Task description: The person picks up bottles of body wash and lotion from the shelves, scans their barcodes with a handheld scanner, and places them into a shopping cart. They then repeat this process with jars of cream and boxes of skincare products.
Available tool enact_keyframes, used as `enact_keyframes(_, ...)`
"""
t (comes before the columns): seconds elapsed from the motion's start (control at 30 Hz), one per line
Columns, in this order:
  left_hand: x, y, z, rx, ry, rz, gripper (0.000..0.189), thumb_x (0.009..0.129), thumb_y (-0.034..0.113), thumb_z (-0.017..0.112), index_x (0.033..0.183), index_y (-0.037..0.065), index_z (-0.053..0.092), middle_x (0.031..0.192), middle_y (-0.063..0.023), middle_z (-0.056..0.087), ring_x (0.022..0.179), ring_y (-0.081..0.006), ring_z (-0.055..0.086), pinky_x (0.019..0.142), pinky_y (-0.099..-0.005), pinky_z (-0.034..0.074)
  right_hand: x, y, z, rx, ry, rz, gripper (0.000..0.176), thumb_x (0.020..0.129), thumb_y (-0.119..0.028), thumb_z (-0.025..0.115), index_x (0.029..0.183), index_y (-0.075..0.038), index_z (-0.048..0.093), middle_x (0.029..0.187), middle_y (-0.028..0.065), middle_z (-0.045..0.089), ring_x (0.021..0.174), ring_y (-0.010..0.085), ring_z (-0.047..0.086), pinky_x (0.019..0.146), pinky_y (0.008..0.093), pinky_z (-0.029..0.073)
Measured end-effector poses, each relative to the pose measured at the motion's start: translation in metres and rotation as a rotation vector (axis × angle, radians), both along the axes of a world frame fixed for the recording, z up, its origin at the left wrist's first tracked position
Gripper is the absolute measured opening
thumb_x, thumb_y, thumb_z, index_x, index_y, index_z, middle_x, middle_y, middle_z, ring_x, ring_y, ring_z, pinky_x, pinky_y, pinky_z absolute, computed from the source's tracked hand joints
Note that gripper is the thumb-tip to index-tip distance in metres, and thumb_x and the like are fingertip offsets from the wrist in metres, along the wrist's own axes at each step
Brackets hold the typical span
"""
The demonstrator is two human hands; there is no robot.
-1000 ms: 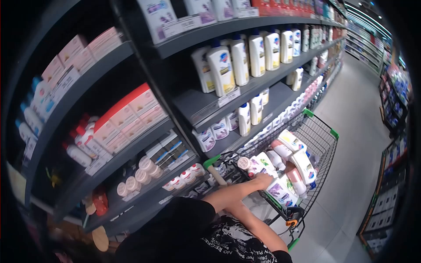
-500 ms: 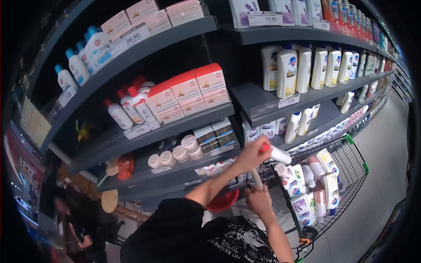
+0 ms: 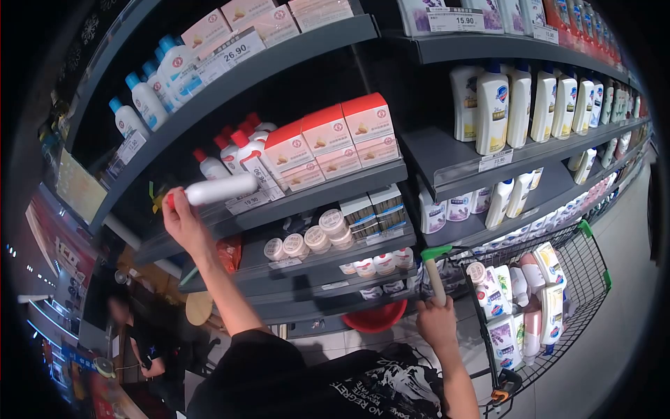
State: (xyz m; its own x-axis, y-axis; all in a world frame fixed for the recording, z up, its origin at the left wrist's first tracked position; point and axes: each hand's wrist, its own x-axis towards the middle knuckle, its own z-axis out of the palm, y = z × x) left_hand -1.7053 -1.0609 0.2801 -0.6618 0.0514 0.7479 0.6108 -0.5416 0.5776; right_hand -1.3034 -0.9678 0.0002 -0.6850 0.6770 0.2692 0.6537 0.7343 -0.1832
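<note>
A white bottle (image 3: pixel 223 189) with a red cap is held near the shelf edge at the left by my left hand (image 3: pixel 183 222). My fingers are closed around its cap end, and the bottle lies nearly level in front of red-capped bottles (image 3: pixel 211 165) and a price tag. My right hand (image 3: pixel 437 322) is wrapped round the pale handle (image 3: pixel 435 281) of a shopping cart. The black wire cart (image 3: pixel 590 290) stands at the right, holding several bottles (image 3: pixel 536 300) in white, pink and purple-printed packs.
Red-and-pink boxes (image 3: pixel 328 136) fill the middle shelf, with round white jars (image 3: pixel 317 237) below. Pale yellow bottles (image 3: pixel 493 112) line the right shelf. A red basin (image 3: pixel 377 318) sits on the floor under the shelves. Another person (image 3: pixel 139 349) is at the lower left.
My left hand has carried the bottle from beside the cart leftward to the shelf with red-capped bottles. The view has shifted left, and my right hand stays on the handle.
</note>
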Motion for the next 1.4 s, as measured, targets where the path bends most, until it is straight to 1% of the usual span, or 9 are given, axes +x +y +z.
enact_keyframes(0.07,-0.020,-0.003,0.011,-0.059,0.114,0.091,0.016,0.096,0.019,0.059,0.102,0.003,0.059,0.089,-0.0004,0.057,0.080,-0.0059,0.054,0.068,-0.0216,0.046,0.001,-0.001,0.001,-0.042,-0.055,-0.001,0.017,0.078,-0.012,0.059,0.094,-0.010,0.064,0.079,0.0033,0.068,0.091,0.0178,0.060,0.094,0.0488,0.037)
enact_keyframes(0.3,-0.024,0.021,0.031,-0.464,0.387,0.473,0.024,0.093,0.020,0.065,0.096,-0.002,0.060,0.071,-0.0023,0.056,0.063,-0.0053,0.046,0.055,-0.0229,0.042,0.001,-0.001,0.006,-0.071,-0.119,-0.002,0.019,0.080,-0.012,0.057,0.097,-0.010,0.064,0.083,0.0040,0.068,0.093,0.0188,0.060,0.097,0.0505,0.037)
enact_keyframes(0.33,-0.016,0.029,0.031,-0.426,0.374,0.426,0.028,0.092,0.023,0.066,0.094,-0.005,0.060,0.063,-0.0021,0.053,0.059,-0.0054,0.043,0.053,-0.0233,0.041,0.000,-0.001,0.004,-0.077,-0.122,-0.007,0.020,0.080,-0.012,0.057,0.098,-0.010,0.064,0.084,0.0040,0.068,0.094,0.0191,0.060,0.097,0.0510,0.037)
enact_keyframes(0.47,-0.013,0.037,0.033,-0.652,0.395,0.486,0.030,0.094,0.026,0.063,0.095,-0.004,0.061,0.063,-0.0036,0.053,0.058,-0.0065,0.044,0.051,-0.0243,0.040,0.001,-0.001,0.003,-0.063,-0.111,0.004,0.017,0.080,-0.012,0.056,0.095,-0.009,0.063,0.083,0.0042,0.068,0.094,0.0197,0.060,0.098,0.0525,0.037)
enact_keyframes(0.67,-0.023,0.043,0.037,-0.719,0.357,0.487,0.034,0.092,0.028,0.064,0.095,-0.007,0.062,0.060,-0.0040,0.050,0.056,-0.0063,0.048,0.049,-0.0261,0.043,0.001,0.000,-0.003,0.040,-0.017,0.015,0.007,0.076,-0.011,0.057,0.083,-0.011,0.059,0.076,0.0037,0.065,0.086,0.0199,0.061,0.089,0.0497,0.040)
enact_keyframes(0.8,-0.025,0.053,0.039,-0.683,0.240,0.385,0.040,0.090,0.031,0.066,0.102,-0.007,0.064,0.060,-0.0053,0.051,0.055,-0.0080,0.049,0.051,-0.0282,0.045,0.001,-0.001,0.003,-0.040,-0.080,0.012,0.011,0.080,-0.013,0.057,0.089,-0.010,0.061,0.082,0.0045,0.067,0.093,0.0201,0.061,0.097,0.0527,0.037)
enact_keyframes(1.17,0.006,0.063,0.034,-0.635,0.232,0.638,0.049,0.087,0.035,0.069,0.115,-0.003,0.060,0.061,-0.0088,0.056,0.056,-0.0150,0.056,0.059,-0.0283,0.046,0.003,0.000,0.002,-0.046,-0.060,0.012,0.012,0.079,-0.012,0.058,0.090,-0.010,0.061,0.081,0.0043,0.066,0.092,0.0200,0.060,0.095,0.0532,0.040)
enact_keyframes(1.2,0.011,0.065,0.032,-0.538,0.278,0.764,0.042,0.088,0.029,0.069,0.114,-0.001,0.058,0.058,-0.0046,0.051,0.055,-0.0113,0.052,0.056,-0.0254,0.042,0.002,0.000,0.004,-0.048,-0.059,0.006,0.012,0.079,-0.012,0.058,0.090,-0.010,0.061,0.081,0.0043,0.066,0.092,0.0200,0.060,0.095,0.0532,0.040)
enact_keyframes(1.4,0.100,0.105,0.002,-0.185,0.358,0.288,0.017,0.091,0.009,0.064,0.106,0.002,0.060,0.060,0.0051,0.040,0.056,-0.0034,0.035,0.053,-0.0204,0.029,0.004,-0.002,-0.001,-0.031,-0.055,0.001,0.018,0.080,-0.016,0.060,0.096,-0.010,0.063,0.085,0.0030,0.067,0.096,0.0190,0.061,0.096,0.0528,0.039)
